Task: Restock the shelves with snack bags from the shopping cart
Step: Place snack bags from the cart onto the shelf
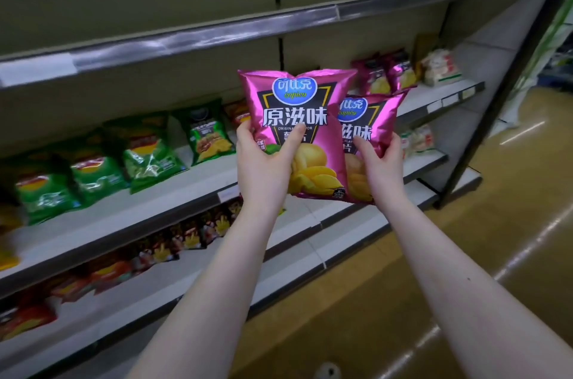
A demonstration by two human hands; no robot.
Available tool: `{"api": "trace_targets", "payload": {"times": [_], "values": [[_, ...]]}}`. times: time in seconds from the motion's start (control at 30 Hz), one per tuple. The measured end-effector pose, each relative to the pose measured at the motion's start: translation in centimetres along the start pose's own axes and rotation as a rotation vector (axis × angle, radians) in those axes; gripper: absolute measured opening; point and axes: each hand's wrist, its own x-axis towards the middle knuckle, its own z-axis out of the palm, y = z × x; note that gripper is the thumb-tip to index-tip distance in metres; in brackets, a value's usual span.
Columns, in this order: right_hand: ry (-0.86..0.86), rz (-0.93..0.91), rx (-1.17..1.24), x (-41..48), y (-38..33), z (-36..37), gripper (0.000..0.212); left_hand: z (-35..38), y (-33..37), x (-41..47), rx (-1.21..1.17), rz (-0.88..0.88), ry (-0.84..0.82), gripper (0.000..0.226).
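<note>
Along grey shelves (201, 183) (green bags (152, 155) leftward), two pink bags (288, 93), glossy floor (465, 223).

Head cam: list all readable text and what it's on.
"可比克 copico": logo on front pink bag, held by left hand.
"原滋味": same bag, middle.
"ORIGINA...VOR": below that, partly covered by that hand.
"copico", "滋味": rear pink bag, held by right hand, partly hidden.
Too blurred to read: green bags, shelf tags.

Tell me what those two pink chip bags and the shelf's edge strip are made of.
Front pink Copico bag and rear pink Copico bag: probably metallised plastic film, glossy, glints and creases. Shelf edge strip: shiny clear plastic or metal; streaky reflections, unclear which.
</note>
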Motion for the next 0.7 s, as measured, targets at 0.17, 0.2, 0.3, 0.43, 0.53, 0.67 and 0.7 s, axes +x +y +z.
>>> {"api": "trace_targets", "payload": {"times": [0.17,0.2,0.3,0.43,0.53,0.67,0.7], "values": [[0.074,-0.002,0.015,10.1,1.2,-2.7,0.073,9.4,-0.6,6.1,-0.028,0.005,-0.054,0.071],[0.085,-0.002,0.014,11.7,1.3,-3.2,0.071,11.1,-0.7,7.2,-0.034,-0.001,-0.065,0.07],[0.098,0.009,0.003,17.1,1.8,-5.1,0.064,16.5,-0.9,10.1,-0.07,-0.024,-0.104,0.07],[0.131,-0.008,-0.01,22.7,2.5,-7.3,0.049,22.2,-1.5,13.1,-0.098,-0.015,-0.125,0.069],[0.153,-0.007,0.005,26.8,3.8,-9.3,0.049,26.4,-2.2,14.7,-0.082,-0.018,-0.136,0.064],[0.137,0.009,0.032,32.9,6.0,-12.4,0.051,32.7,-2.9,16.2,-0.062,-0.027,-0.122,0.063],[0.126,0.011,0.032,34.7,6.6,-13.3,0.05,34.6,-3.0,16.5,-0.057,-0.034,-0.111,0.065]]}}
